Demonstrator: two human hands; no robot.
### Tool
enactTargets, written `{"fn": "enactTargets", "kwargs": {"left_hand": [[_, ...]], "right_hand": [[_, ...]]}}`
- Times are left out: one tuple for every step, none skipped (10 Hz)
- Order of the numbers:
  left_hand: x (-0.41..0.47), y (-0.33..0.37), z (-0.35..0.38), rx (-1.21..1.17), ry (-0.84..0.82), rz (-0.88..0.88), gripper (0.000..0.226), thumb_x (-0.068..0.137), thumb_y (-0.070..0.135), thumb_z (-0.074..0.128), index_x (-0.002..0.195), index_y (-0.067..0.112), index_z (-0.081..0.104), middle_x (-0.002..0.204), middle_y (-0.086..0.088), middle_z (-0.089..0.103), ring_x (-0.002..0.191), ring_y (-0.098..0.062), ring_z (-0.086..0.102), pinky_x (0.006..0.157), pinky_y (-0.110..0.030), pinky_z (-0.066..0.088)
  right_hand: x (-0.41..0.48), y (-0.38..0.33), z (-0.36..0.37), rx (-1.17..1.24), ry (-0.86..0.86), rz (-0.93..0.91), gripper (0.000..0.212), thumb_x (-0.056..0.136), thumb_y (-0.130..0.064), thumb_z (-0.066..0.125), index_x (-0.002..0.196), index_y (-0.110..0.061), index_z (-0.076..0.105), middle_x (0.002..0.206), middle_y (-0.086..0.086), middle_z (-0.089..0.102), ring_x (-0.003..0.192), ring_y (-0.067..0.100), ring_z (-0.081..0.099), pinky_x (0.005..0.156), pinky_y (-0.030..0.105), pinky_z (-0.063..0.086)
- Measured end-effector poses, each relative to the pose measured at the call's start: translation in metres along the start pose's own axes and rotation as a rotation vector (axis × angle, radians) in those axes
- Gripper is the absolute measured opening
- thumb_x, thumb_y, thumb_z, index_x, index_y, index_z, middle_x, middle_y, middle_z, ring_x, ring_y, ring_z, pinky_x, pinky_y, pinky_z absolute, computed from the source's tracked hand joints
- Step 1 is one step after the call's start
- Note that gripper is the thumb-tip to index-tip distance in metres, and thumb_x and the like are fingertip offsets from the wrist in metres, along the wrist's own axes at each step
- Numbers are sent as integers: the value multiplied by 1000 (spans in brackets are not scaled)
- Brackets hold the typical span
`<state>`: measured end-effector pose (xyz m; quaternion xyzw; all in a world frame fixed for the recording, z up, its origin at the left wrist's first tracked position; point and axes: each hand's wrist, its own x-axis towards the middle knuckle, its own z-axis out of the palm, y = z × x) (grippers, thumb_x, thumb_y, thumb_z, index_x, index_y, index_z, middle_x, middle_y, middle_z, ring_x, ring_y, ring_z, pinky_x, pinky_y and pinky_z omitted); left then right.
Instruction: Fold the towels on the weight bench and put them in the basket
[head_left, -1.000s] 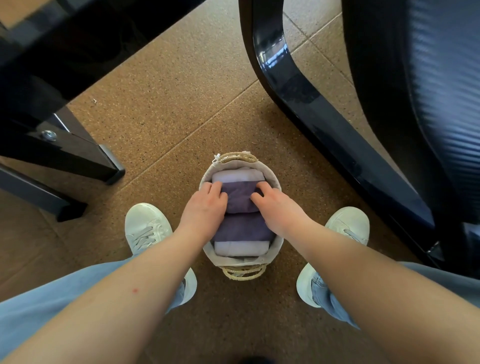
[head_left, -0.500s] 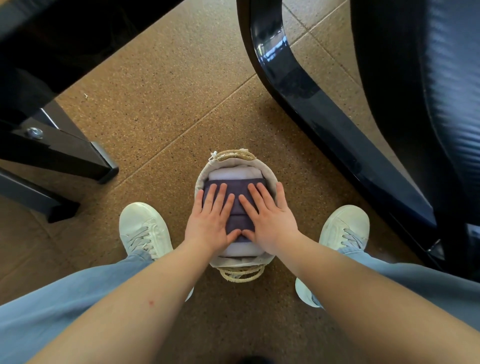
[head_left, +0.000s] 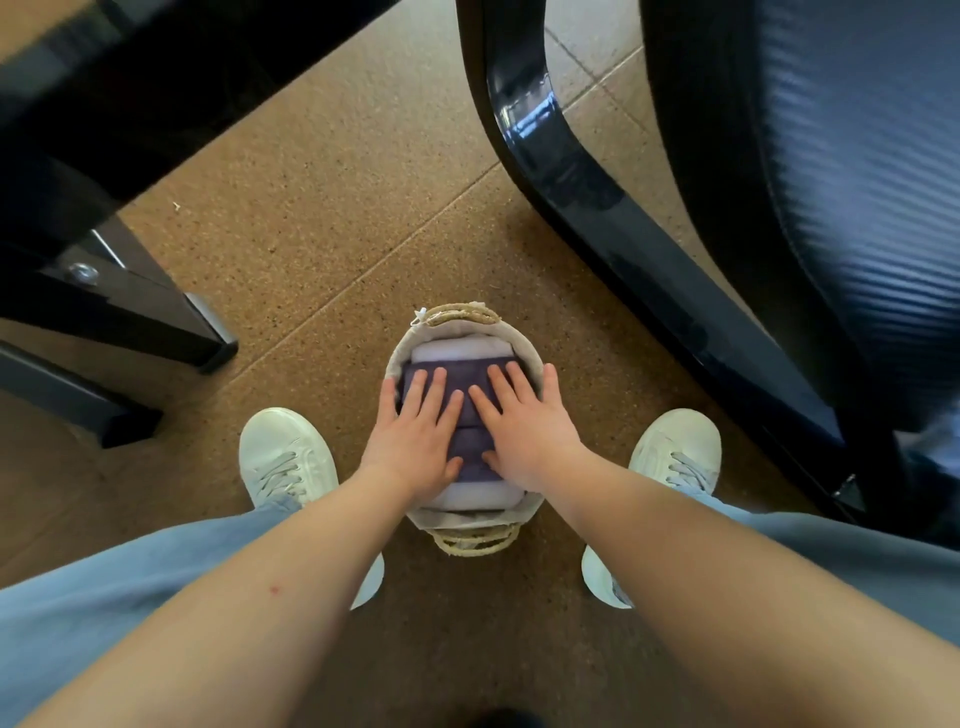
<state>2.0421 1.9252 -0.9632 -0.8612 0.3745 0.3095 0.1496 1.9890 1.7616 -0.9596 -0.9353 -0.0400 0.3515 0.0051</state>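
well, the task looks nearly finished, as far as one can judge. the basket (head_left: 460, 316) stands on the floor (head_left: 322, 218) between your two white shoes (head_left: 285, 452), and it is full to the rim with folded towels. a purple towel (head_left: 465, 376) lies on top in the middle, folded in a neat block with one crease across it. a pale towel (head_left: 457, 352) shows at the far edge, and another pale fold shows at the near edge, under your wrists. your left grip (head_left: 415, 431) and your right grip (head_left: 524, 426) are both released: the fingers are straight and spread, the palms lie flat on the purple towel, side by side, and they clasp nothing. i judge that you are pressing the stack down so that it sits below the rim. what is left seems small: take both grips away and check the counter, whose top is not in view, so i cannot tell if any towel waits there.

about the materials: the basket is oval, with a soft grey cloth lining turned over the rim and a twisted rope handle at each end. the towels look soft and thick, with rounded folded edges. the floor is brown speckled cork in big tiles with thin seams.
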Motion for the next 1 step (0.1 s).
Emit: {"fn": "enactTargets", "kwargs": {"left_hand": [[-12,-4,-15,-41,24,-40,74,101,51,36,163,22,7,170,-17,-4,156,-36,-5,122,-62,-5]], "right_hand": [[-13,5,-16,31,56,18,71,104,-49,40,164,-27,9,172,14,3,157,38,-7,120,70,-2]]}}
